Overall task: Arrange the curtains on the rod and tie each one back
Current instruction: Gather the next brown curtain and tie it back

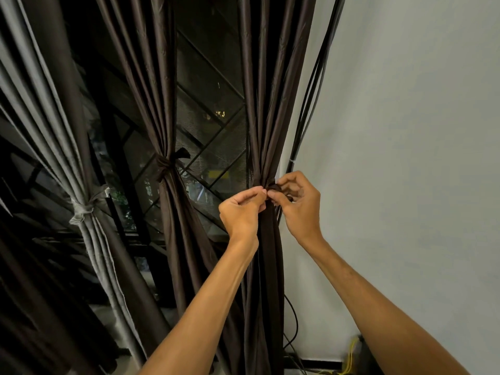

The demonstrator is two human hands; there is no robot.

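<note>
The rightmost dark brown curtain (266, 109) hangs gathered beside the white wall. A dark tie-back strip (273, 187) wraps its waist. My left hand (240, 211) pinches one end of the strip from the left. From the right, my right hand (299, 201) pinches the other end, and the fingertips nearly meet at the knot. The middle brown curtain (162, 104) is bound by its own knotted tie (169, 165). At the left, a grey-lined curtain (54, 117) is cinched with a grey tie (85, 207). The rod is out of view.
A dark window with a diagonal metal grille (211, 125) lies behind the curtains. Black cables (311, 98) run down the white wall (405, 131) just right of the curtain. More cables and yellow wires (350, 358) lie at the floor by the baseboard.
</note>
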